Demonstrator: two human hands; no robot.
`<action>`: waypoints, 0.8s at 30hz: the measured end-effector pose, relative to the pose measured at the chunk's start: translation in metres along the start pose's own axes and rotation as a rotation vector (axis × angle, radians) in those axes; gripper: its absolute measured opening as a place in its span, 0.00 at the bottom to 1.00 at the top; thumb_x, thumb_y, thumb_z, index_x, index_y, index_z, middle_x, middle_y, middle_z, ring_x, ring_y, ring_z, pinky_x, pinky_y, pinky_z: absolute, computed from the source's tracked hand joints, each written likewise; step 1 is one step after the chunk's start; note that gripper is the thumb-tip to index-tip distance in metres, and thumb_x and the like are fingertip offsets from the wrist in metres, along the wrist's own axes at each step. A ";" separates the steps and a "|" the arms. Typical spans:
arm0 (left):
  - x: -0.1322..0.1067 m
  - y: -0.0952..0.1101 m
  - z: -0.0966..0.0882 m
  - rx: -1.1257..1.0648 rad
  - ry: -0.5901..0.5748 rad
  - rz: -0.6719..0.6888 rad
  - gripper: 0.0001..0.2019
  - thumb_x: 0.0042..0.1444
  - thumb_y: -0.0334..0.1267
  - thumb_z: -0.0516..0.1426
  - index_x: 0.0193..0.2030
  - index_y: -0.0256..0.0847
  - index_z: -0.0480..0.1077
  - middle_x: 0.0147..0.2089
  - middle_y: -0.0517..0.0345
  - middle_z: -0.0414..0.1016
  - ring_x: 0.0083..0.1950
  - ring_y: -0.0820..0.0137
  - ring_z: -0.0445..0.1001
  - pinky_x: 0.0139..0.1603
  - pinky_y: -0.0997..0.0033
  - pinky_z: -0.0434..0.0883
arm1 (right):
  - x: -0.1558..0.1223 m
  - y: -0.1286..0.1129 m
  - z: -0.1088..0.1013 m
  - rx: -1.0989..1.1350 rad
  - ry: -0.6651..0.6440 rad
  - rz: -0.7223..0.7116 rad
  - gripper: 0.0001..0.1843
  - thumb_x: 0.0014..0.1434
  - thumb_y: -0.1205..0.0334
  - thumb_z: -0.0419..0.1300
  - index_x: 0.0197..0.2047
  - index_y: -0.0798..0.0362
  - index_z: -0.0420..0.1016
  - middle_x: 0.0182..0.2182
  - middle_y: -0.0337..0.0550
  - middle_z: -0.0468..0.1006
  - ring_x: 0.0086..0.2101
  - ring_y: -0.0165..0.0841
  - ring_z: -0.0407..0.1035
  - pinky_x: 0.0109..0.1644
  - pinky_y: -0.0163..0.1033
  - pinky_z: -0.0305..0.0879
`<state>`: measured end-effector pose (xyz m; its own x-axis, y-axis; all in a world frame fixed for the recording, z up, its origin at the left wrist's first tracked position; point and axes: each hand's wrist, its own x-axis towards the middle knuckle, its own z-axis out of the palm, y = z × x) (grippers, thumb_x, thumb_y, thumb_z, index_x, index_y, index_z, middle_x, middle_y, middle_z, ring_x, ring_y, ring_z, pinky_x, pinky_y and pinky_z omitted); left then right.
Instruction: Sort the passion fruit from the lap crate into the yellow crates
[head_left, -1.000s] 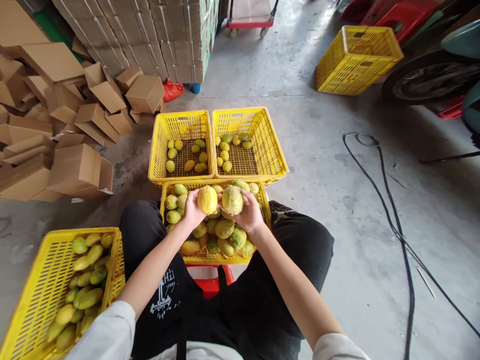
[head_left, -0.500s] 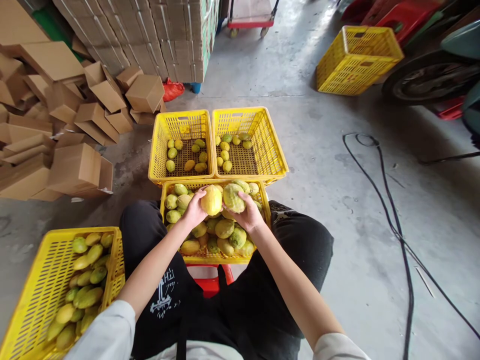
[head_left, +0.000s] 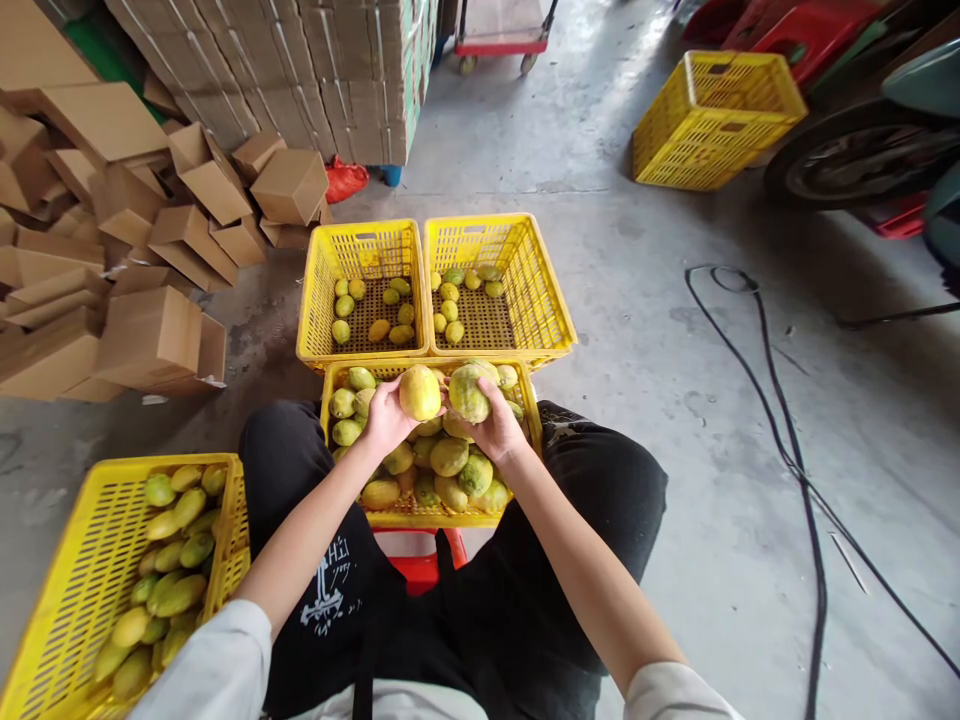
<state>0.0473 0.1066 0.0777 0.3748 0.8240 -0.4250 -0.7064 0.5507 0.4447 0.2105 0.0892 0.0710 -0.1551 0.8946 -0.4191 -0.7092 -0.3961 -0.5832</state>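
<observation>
My left hand (head_left: 386,420) is closed round a yellow fruit (head_left: 419,392). My right hand (head_left: 498,430) is closed round a greener, blotchy fruit (head_left: 468,393). Both are held side by side, touching, above the near yellow crate (head_left: 430,516), which sits between my knees and is full of several yellow-green fruits. Just beyond it stand two more yellow crates, the left crate (head_left: 319,295) and the right crate (head_left: 547,290), each with several fruits on its bottom.
A fourth yellow crate (head_left: 67,570) of longer green-yellow fruits stands at my left. Cardboard boxes (head_left: 150,340) are heaped on the left, stacked cartons (head_left: 330,70) behind. An empty yellow crate (head_left: 712,120), a black cable (head_left: 795,460) and a scooter wheel (head_left: 862,155) lie right.
Both hands turned the two fruits and lifted them slightly away from me; the fruits stay in the same hands.
</observation>
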 end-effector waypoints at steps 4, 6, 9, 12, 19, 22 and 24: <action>0.000 0.000 0.000 0.025 0.002 -0.004 0.15 0.58 0.43 0.50 0.44 0.35 0.70 0.39 0.47 0.76 0.44 0.58 0.75 0.46 0.56 0.72 | -0.004 -0.009 0.002 0.098 -0.015 -0.022 0.18 0.50 0.49 0.58 0.44 0.47 0.70 0.37 0.42 0.79 0.44 0.44 0.72 0.45 0.53 0.72; -0.001 0.000 0.000 0.034 0.009 0.001 0.16 0.58 0.45 0.51 0.44 0.35 0.70 0.39 0.48 0.76 0.43 0.59 0.76 0.45 0.58 0.72 | -0.006 -0.013 0.003 0.118 -0.054 -0.021 0.20 0.48 0.51 0.57 0.45 0.48 0.70 0.38 0.44 0.79 0.45 0.47 0.72 0.45 0.55 0.72; -0.001 0.001 0.001 0.050 0.034 0.022 0.16 0.56 0.46 0.54 0.44 0.35 0.69 0.38 0.49 0.76 0.42 0.60 0.76 0.44 0.60 0.72 | -0.008 -0.015 0.005 0.105 -0.100 -0.015 0.21 0.47 0.53 0.57 0.45 0.48 0.69 0.40 0.45 0.79 0.46 0.47 0.71 0.44 0.55 0.72; 0.000 0.002 0.001 0.073 0.032 0.042 0.16 0.53 0.44 0.57 0.46 0.38 0.67 0.39 0.51 0.76 0.42 0.61 0.76 0.45 0.59 0.72 | -0.005 -0.013 0.005 0.088 -0.113 -0.038 0.18 0.46 0.55 0.59 0.43 0.45 0.68 0.39 0.42 0.79 0.45 0.44 0.72 0.43 0.52 0.73; 0.004 -0.004 -0.002 0.087 0.022 0.046 0.15 0.50 0.41 0.60 0.44 0.44 0.66 0.42 0.55 0.74 0.41 0.63 0.75 0.44 0.59 0.73 | -0.004 -0.004 0.003 0.077 -0.087 -0.020 0.17 0.48 0.60 0.63 0.43 0.40 0.67 0.37 0.33 0.77 0.37 0.38 0.74 0.39 0.47 0.76; 0.005 -0.006 -0.004 0.087 0.039 0.048 0.15 0.50 0.41 0.60 0.45 0.45 0.66 0.42 0.56 0.73 0.42 0.64 0.75 0.45 0.58 0.73 | -0.005 -0.004 0.005 0.068 -0.102 -0.031 0.17 0.50 0.62 0.62 0.44 0.39 0.67 0.38 0.32 0.76 0.37 0.35 0.74 0.40 0.47 0.75; 0.005 -0.006 -0.005 0.090 0.040 0.050 0.15 0.50 0.40 0.60 0.45 0.45 0.65 0.43 0.56 0.73 0.44 0.64 0.74 0.47 0.57 0.72 | -0.006 -0.004 0.006 0.064 -0.100 -0.036 0.17 0.50 0.63 0.62 0.44 0.40 0.67 0.38 0.31 0.75 0.37 0.35 0.74 0.42 0.46 0.75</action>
<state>0.0505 0.1068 0.0689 0.3153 0.8457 -0.4306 -0.6660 0.5205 0.5344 0.2101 0.0869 0.0796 -0.1942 0.9256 -0.3250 -0.7578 -0.3519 -0.5495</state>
